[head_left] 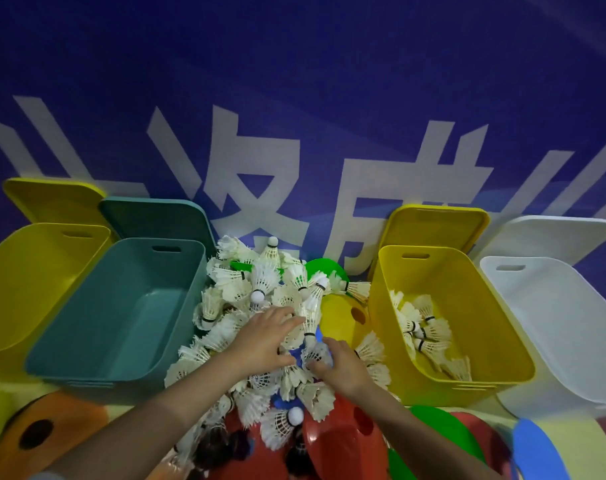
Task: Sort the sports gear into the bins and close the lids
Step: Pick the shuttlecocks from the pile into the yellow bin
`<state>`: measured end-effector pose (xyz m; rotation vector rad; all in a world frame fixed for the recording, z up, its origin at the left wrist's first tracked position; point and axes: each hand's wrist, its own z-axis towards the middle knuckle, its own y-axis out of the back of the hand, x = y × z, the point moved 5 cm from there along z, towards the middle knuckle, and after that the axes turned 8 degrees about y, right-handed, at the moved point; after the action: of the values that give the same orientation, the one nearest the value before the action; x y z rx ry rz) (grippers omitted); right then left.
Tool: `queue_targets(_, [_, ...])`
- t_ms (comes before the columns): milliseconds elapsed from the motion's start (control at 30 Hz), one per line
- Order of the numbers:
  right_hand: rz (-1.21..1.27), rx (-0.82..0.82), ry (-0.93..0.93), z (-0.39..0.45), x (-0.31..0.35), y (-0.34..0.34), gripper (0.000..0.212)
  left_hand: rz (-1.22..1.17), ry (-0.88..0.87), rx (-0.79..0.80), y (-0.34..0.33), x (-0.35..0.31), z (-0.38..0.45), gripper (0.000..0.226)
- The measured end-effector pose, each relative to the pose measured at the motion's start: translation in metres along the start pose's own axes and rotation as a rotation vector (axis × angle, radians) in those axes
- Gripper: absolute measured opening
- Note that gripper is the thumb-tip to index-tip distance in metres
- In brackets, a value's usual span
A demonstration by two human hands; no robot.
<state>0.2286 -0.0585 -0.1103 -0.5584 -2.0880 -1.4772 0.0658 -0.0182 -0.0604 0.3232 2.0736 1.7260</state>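
A heap of white feather shuttlecocks lies between the bins, mixed with coloured disc cones. My left hand lies on the heap with fingers spread over several shuttlecocks. Just to its right, my right hand curls its fingers around a shuttlecock near a blue cone. To the right stands a yellow bin holding several shuttlecocks. A teal bin on the left holds nothing. All lids are off.
A second yellow bin stands at far left and a white bin at far right. Their lids lean on the blue wall behind: yellow, teal, yellow, white. Orange, red, green and blue cones lie in front.
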Motion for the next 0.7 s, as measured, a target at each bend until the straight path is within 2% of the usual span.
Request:
queue_targets(167, [0.018,-0.048,-0.118,0.008,0.003,-0.013,0.088,-0.067,-0.064,-0.033,0.002,0.009,0.009,0.067])
queue_targets(333, [-0.053,-0.064,-0.215,0.018,0.012,-0.019,0.098,-0.254,-0.01,-0.11,0.012,0.027,0.011,0.069])
queue_targets(400, [-0.043,-0.068,-0.264,0.021,0.013,-0.021,0.093,-0.321,-0.002,-0.125,0.016,0.031,0.007,0.068])
queue_targets(567, [-0.023,-0.137,-0.255,0.019,0.014,-0.013,0.059,-0.451,0.026,-0.165,0.025,0.038,0.007,0.066])
queue_targets(700, [0.044,-0.207,-0.204,0.008,0.009,0.004,0.054,-0.582,0.076,-0.208,0.032,0.033,0.01,0.066])
